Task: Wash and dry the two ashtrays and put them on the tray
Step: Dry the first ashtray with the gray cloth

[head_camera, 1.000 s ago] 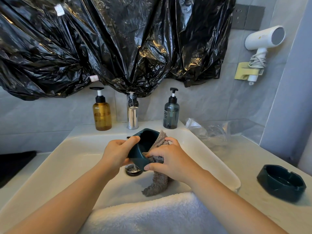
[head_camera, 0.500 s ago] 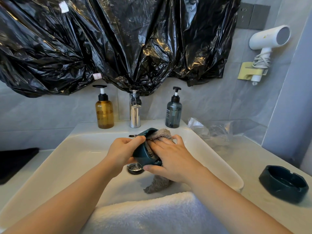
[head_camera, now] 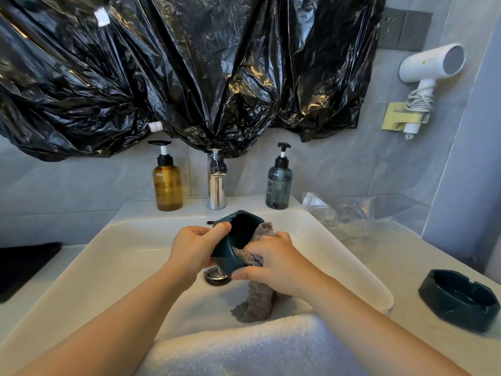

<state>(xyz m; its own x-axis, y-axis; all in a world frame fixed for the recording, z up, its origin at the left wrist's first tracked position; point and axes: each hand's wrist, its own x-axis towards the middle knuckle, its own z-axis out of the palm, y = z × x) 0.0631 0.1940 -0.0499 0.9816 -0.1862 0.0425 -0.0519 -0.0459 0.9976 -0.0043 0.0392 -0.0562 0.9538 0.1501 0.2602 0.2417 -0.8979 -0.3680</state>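
The left hand (head_camera: pixel 195 251) grips one dark green ashtray (head_camera: pixel 226 260) by its side, with the thumb up near the rim; the ashtray is tipped on its edge and held in the air over the white sink (head_camera: pixel 122 267), just above the round drain (head_camera: pixel 215 276). Its open side faces up and toward the right hand (head_camera: pixel 276 264); that hand grasps a grey cloth (head_camera: pixel 256 302) and pushes part of it into the bowl of the ashtray; the rest of the cloth hangs down below the hand toward the sink.

The second ashtray (head_camera: pixel 458 297) sits flat on the bench (head_camera: pixel 401 267) on the right, well apart from the hands; a fluffy white towel (head_camera: pixel 244 346) lies over the near edge of the sink. At the back stands a shiny tap (head_camera: pixel 216 191), with a brown bottle (head_camera: pixel 167 185) on its left and a grey bottle (head_camera: pixel 279 185) on its right; a black plastic sheet (head_camera: pixel 189 77) hangs on the wall above them; a white hair dryer (head_camera: pixel 431 63) hangs on the wall to the right. A dark flat thing (head_camera: pixel 24 267) lies at the far left; I cannot tell what it is.
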